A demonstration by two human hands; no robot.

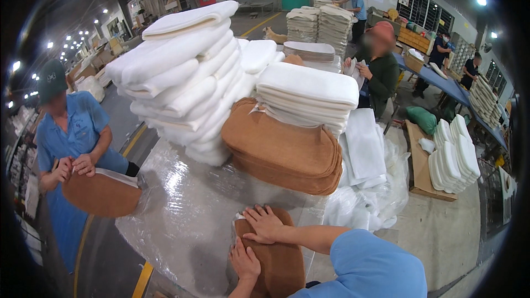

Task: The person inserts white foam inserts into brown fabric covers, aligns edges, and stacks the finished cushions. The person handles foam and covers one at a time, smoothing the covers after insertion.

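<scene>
A brown fabric cushion point(281, 256) with rounded corners lies on the plastic-covered table point(182, 232), close to my body. A bit of white point(239, 216) shows at its far left corner. My right hand point(264, 224) rests flat on its far end, fingers spread toward that corner. Along the cushion's left edge lies my left hand point(244, 261), palm down with its fingers stretched forward; what is under the palm is hidden. Just beyond stands a stack of brown cushion pieces point(281, 149), with folded white padding point(308, 88) on top.
A tall, leaning pile of white padding point(176, 77) stands at the far left of the table. On the left, a co-worker point(74, 127) holds another brown cushion point(102, 193). A second person point(378, 72) works beyond the stack. Crumpled clear plastic point(367, 204) and more white padding point(454, 154) are at right.
</scene>
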